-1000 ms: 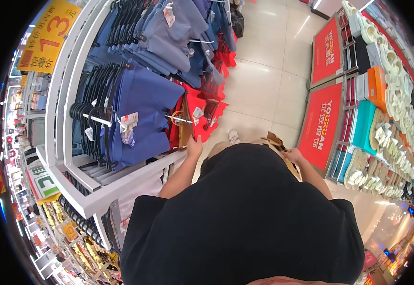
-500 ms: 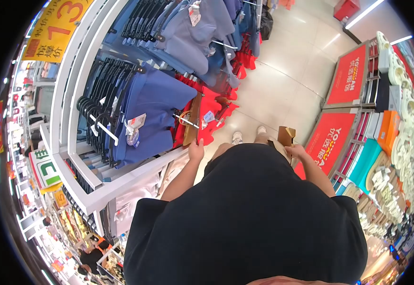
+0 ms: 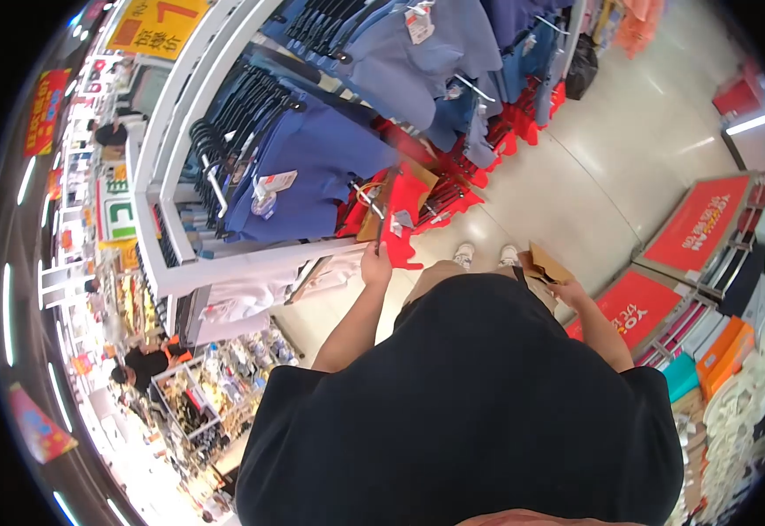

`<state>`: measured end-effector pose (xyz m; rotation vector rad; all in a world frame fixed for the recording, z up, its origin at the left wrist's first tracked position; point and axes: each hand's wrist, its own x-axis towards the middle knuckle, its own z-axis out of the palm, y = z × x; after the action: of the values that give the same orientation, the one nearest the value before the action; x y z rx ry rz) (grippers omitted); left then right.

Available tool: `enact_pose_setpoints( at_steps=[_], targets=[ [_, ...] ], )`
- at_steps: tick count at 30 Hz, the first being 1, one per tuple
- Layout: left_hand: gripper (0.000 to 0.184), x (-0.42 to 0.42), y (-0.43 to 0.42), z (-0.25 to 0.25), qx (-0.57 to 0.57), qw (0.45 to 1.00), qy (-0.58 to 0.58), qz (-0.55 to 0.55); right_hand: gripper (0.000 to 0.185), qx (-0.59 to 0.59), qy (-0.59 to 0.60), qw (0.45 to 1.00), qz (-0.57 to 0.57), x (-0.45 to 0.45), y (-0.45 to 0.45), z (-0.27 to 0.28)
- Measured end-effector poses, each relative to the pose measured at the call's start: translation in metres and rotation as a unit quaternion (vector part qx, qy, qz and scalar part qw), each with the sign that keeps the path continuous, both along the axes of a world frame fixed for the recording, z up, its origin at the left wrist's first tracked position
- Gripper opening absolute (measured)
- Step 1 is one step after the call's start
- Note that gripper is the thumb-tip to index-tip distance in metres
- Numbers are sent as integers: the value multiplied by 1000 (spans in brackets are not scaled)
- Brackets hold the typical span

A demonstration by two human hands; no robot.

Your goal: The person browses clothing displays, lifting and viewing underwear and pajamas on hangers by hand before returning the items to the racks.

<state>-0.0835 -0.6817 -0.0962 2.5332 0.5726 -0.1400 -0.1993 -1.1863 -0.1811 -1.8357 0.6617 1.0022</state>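
Note:
My left hand (image 3: 376, 265) is closed on the lower edge of a red scalloped-edged package (image 3: 402, 210) at the front of the rack. Just behind it are a brown card (image 3: 370, 230) and a white metal hook (image 3: 372, 209). More red packages (image 3: 461, 180) hang further along. Low on my other side, my right hand (image 3: 566, 291) pinches a folded piece of brown cardboard (image 3: 547, 266) beside my leg. Blue garments (image 3: 312, 167) on black hangers hang to the left of the red package, with a white tag (image 3: 273, 186) on the front one.
A white rack frame (image 3: 216, 270) stands close on my left. Red sign boards (image 3: 698, 223) front a shelf of pale shoes (image 3: 764, 377) on the right. Tiled floor (image 3: 593, 175) runs between them. A black bag (image 3: 582, 68) hangs at the rack's far end. A person (image 3: 145, 364) is at lower left.
The view has swung, so the rack sits further right and higher. The red package now shows in front of the brown card at my left hand. My right hand still holds the cardboard.

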Motion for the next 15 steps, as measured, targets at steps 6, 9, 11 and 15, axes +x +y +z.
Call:
enact_pose_setpoints(
  at_steps=[6, 9, 11, 15],
  targets=[
    [33, 0, -28, 82, 42, 994, -8, -99, 41, 196, 157, 959, -128, 45, -28, -39],
    [30, 3, -41, 113, 1, 991, -10, -136, 49, 347, 136, 904, -211, 75, -41, -14],
    [27, 4, -57, 130, -46, 988, -40, -145, 55, 403, 91, 871, -267, 89, -44, 5],
    [24, 14, -78, 173, -107, 977, -33, -179, 69, 500, -31, 778, -380, 108, -51, 44]
  ],
)
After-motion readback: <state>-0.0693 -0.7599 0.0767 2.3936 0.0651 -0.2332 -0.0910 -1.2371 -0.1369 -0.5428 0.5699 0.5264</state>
